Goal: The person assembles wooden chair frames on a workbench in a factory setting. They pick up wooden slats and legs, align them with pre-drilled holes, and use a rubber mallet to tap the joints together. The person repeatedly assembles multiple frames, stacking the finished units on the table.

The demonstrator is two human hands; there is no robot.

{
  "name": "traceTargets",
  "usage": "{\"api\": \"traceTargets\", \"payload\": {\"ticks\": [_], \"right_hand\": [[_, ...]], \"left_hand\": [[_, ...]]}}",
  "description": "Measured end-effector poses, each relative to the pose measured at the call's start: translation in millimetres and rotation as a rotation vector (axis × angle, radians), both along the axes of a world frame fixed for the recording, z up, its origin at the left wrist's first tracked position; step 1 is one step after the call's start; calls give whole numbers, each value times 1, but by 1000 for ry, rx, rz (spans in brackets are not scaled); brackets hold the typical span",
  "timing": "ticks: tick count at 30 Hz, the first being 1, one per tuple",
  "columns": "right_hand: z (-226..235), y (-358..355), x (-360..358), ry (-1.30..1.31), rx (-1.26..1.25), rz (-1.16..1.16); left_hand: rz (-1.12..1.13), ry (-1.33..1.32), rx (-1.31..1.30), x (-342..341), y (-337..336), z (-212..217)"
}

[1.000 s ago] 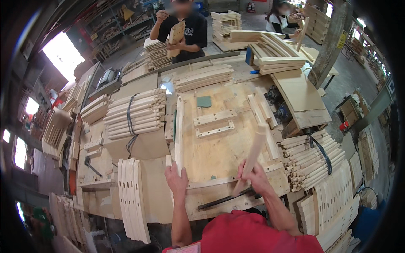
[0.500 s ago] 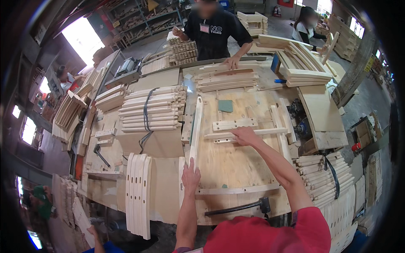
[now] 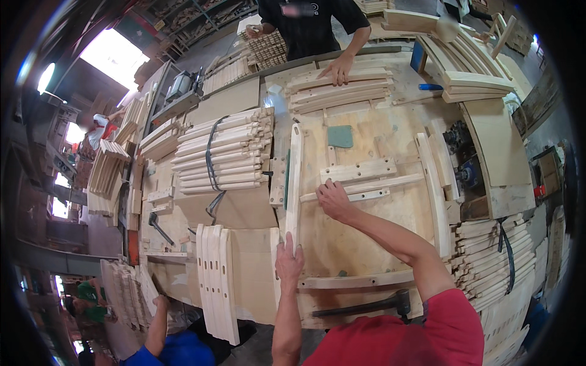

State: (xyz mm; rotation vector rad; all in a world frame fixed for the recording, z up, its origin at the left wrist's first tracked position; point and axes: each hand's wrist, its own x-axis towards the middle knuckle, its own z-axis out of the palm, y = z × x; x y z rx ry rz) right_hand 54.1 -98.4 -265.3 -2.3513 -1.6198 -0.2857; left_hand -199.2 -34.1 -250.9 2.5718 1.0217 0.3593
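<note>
Your left hand (image 3: 288,262) flat, grip released, on the long upright slat (image 3: 293,177); your right hand (image 3: 332,199), grip released, fingertips pressing the cross rail (image 3: 366,186), plywood tabletop (image 3: 360,238) beneath

Right hand (image 3: 332,198) covers part of the cross slat (image 3: 366,188); fingertip contact cannot be resolved. Mallet (image 3: 366,305) handle is partly hidden by the red sleeve (image 3: 403,335). The counter (image 3: 366,244) near edge is cut off.

The person wears a red short-sleeved shirt of plain cloth, its sleeve ending above the elbow on the right arm. Both forearms are bare. The left hand (image 3: 289,263) and the right hand (image 3: 333,199) are ungloved, without rings or watch.
</note>
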Motion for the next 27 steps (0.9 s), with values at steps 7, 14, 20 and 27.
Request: {"api": "traceTargets", "payload": {"ticks": [7, 14, 20, 27], "right_hand": [[-15, 3, 10, -6, -71, 59], [7, 7, 39, 200, -205, 110], [9, 20, 4, 163, -184, -84], [-3, 27, 3, -65, -155, 1]], "left_hand": [[-11, -10, -34, 1, 2, 1], [-22, -14, -59, 3, 0, 1], [30, 43, -116, -3, 1, 4], [-1, 24, -61, -1, 1, 3]]}}
